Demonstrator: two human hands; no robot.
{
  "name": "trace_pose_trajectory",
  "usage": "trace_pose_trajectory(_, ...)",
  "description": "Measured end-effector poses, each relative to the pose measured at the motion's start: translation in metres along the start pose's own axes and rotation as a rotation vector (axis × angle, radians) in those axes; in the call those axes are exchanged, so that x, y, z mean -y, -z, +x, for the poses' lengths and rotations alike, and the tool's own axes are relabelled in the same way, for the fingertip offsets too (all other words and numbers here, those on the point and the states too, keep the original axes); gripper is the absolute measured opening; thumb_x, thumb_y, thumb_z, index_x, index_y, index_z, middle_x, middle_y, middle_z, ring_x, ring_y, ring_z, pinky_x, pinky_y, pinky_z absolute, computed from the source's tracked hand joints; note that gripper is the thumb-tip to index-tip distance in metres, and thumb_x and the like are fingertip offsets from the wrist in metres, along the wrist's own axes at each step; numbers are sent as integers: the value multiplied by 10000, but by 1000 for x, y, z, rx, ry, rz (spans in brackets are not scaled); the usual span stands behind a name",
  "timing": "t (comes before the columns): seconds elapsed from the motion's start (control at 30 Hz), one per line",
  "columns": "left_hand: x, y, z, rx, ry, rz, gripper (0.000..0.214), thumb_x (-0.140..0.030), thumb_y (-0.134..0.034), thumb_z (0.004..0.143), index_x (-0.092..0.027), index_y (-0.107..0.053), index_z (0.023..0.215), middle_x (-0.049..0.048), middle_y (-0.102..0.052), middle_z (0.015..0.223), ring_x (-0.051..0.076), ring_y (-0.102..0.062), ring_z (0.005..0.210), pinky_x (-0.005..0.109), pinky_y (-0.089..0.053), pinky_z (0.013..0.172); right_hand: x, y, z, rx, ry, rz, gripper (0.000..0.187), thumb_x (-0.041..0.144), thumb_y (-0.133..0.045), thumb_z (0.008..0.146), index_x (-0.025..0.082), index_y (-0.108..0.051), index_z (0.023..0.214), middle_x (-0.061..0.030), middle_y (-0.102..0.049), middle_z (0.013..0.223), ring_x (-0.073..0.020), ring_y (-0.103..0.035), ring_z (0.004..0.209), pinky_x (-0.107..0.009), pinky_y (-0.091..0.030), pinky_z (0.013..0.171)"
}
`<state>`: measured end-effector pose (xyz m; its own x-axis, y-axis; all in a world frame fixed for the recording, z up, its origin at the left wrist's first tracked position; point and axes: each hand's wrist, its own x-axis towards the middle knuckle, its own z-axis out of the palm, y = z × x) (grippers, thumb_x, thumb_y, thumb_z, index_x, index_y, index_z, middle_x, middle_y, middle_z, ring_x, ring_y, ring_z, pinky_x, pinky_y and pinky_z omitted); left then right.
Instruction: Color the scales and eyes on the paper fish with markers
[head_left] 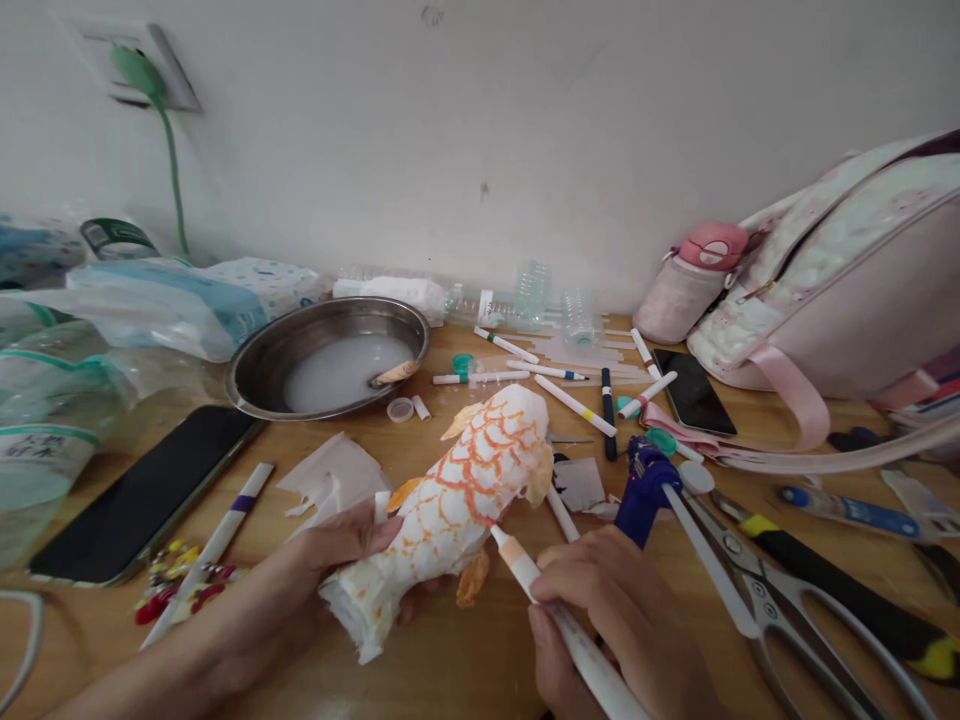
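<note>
A white papier-mâché fish (469,490) with orange scale lines and small orange fins lies tilted above the table. My left hand (349,550) grips it near the tail end, fingers partly hidden beneath. In my right hand (607,610) is a white marker (555,615) with an orange band, held like a pen. The marker's tip meets or nearly meets the fish's lower side. Torn white paper (337,475) lies just behind my left hand. A blue glue gun (646,485) rests beyond my right hand.
A metal bowl (240,385) of cloudy liquid stands at the back left. Scattered markers (574,403) and plastic bottle pieces lie behind the fish. Scissors (757,590) and a yellow-black cutter (840,580) lie right. A phone (142,495) lies left; a pink bag (847,270) stands right.
</note>
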<state>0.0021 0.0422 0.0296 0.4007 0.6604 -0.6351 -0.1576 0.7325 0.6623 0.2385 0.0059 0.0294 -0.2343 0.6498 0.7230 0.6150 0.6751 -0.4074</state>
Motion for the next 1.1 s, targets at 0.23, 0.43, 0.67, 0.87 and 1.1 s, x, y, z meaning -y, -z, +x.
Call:
trace_pose_trajectory(0.23, -4, 1, -3, -11, 25, 2, 459, -519, -873, 604, -198, -677, 867, 2, -781, 695, 159, -701, 594, 214, -528, 574, -1, 0, -2, -1, -18, 12, 121, 90, -500, 822, 204, -542, 814, 30, -652, 673, -83, -585, 580, -237, -460, 582)
trace_pose_trajectory(0.43, 1, 3, -3, -35, 20, 37, 439, -520, -825, 674, -202, -661, 928, -18, -788, 732, 139, -683, 613, 199, -513, 574, 2, 4, 1, 1, 57, 24, 108, 86, -517, 802, 193, -528, 810, 22, -636, 644, -76, -562, 548, -227, -460, 552)
trace_pose_trajectory(0.67, 7, 3, 8, 29, -22, 117, 510, -326, -819, 688, -222, -622, 1147, -44, -775, 723, 183, -710, 673, 257, -520, 675, 5, 0, 0, 5, 54, 47, 112, 86, -515, 791, 190, -528, 830, 13, -650, 662, -81, -576, 547, -235, -454, 546)
trace_pose_trajectory(0.87, 0, -11, -7, -4, 7, 137, 436, -282, -811, 690, -225, -647, 1090, -37, -794, 848, 145, -682, 677, 207, -486, 626, 6, 0, 0, 17, 45, 33, 123, 81, -518, 788, 195, -541, 827, 15, -670, 668, -81, -615, 563, -220, -470, 574)
trace_pose_trajectory(1.1, -7, -22, -12, -9, -21, 153, 239, -315, -840, 654, -231, -686, 817, -66, -739, 674, 137, -624, 632, 201, -447, 591, 4, 0, 1, 52, 67, 44, 109, 97, -516, 796, 199, -518, 835, 25, -657, 656, -82, -581, 553, -241, -447, 564)
